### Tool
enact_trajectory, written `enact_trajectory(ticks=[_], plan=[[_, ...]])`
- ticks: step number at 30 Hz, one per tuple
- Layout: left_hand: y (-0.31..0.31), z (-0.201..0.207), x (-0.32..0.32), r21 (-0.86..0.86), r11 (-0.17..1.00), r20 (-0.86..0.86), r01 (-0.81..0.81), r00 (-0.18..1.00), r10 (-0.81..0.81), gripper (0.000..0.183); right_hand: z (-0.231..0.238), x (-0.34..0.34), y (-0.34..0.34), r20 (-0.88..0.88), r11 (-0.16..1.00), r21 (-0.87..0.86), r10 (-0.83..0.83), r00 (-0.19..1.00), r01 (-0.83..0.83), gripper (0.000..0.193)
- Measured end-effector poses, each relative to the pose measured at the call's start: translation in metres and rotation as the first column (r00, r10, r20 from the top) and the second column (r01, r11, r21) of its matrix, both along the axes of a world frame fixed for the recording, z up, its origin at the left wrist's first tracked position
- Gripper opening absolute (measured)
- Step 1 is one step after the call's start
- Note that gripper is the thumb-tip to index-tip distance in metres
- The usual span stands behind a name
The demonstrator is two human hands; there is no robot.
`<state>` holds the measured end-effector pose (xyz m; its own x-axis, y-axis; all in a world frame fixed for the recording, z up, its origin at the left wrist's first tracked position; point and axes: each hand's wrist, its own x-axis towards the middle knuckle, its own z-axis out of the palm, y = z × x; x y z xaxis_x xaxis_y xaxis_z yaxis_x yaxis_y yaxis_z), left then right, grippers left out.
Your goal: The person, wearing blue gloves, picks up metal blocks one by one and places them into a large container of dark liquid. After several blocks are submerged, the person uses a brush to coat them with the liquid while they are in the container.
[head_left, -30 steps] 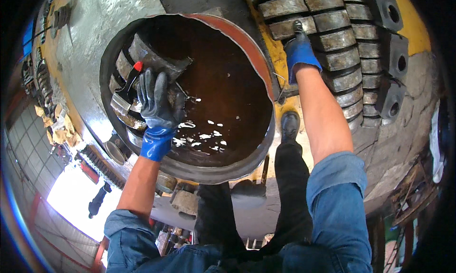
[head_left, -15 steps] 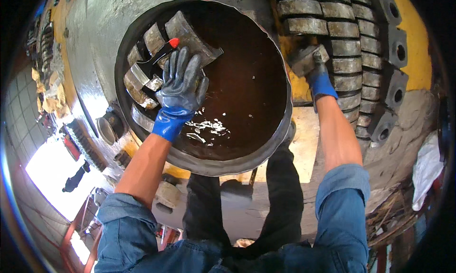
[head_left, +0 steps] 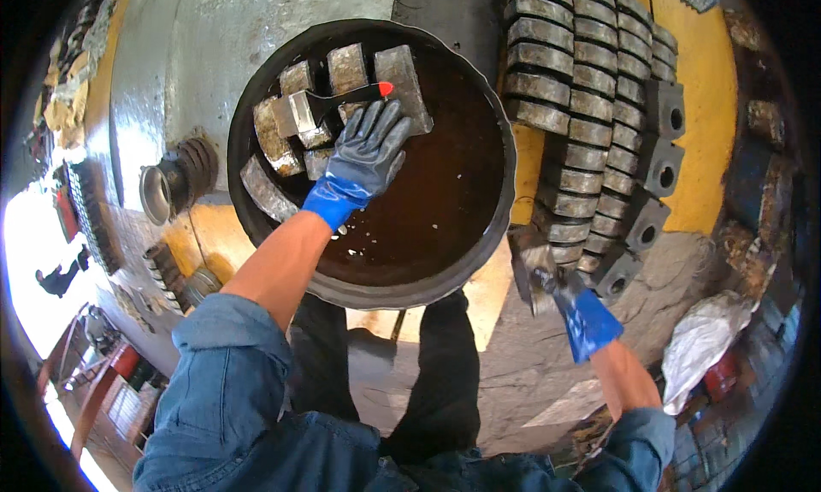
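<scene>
A wide round dark pan (head_left: pixel 402 297) holds brown liquid and several curved metal blocks (head_left: pixel 347 68) at its left and far side. A paint brush (head_left: pixel 338 103) with a black, red-tipped handle lies across these blocks. My left hand (head_left: pixel 369 150), in a blue and grey glove, hovers over the pan with its fingers stretched out, just below the brush handle; whether it touches the handle I cannot tell. On the right, my gloved right hand (head_left: pixel 575 302) grips a metal block (head_left: pixel 532 274) at the near end of the block rows. Its fingers are partly hidden.
Long rows of curved metal blocks (head_left: pixel 540 60) stand right of the pan, bordered by grey blocks with holes (head_left: pixel 664 175). Left of the pan lie a ringed metal cylinder (head_left: pixel 158 192) and other parts. A white sack (head_left: pixel 705 342) lies at the far right.
My right hand has moved nearer to me with the metal block, from beside the rows to their near end. My left hand stays open over the pan, by the brush. The view has shifted.
</scene>
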<state>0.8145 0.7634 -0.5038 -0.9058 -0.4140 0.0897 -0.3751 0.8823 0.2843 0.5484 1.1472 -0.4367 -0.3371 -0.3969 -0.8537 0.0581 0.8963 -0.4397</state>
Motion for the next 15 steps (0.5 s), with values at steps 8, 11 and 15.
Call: enact_trajectory(ticks=[8, 11, 15], plan=[[0.001, -0.006, 0.005, -0.039, 0.999, -0.033, -0.014, 0.999, 0.013, 0.057, 0.14, 0.019, -0.031, 0.01, 0.976, 0.098, 0.193, 0.981, -0.193, 0.059], [0.0, -0.006, 0.006, -0.02, 1.0, -0.049, -0.024, 0.999, 0.023, 0.056, 0.159, 0.028, -0.054, 0.014, 0.978, 0.081, 0.193, 0.981, -0.193, 0.057], [-0.001, -0.008, 0.009, -0.004, 0.999, -0.065, -0.032, 0.997, 0.032, 0.053, 0.146, 0.039, -0.093, 0.053, 0.999, 0.014, 0.045, 0.998, -0.045, 0.055]])
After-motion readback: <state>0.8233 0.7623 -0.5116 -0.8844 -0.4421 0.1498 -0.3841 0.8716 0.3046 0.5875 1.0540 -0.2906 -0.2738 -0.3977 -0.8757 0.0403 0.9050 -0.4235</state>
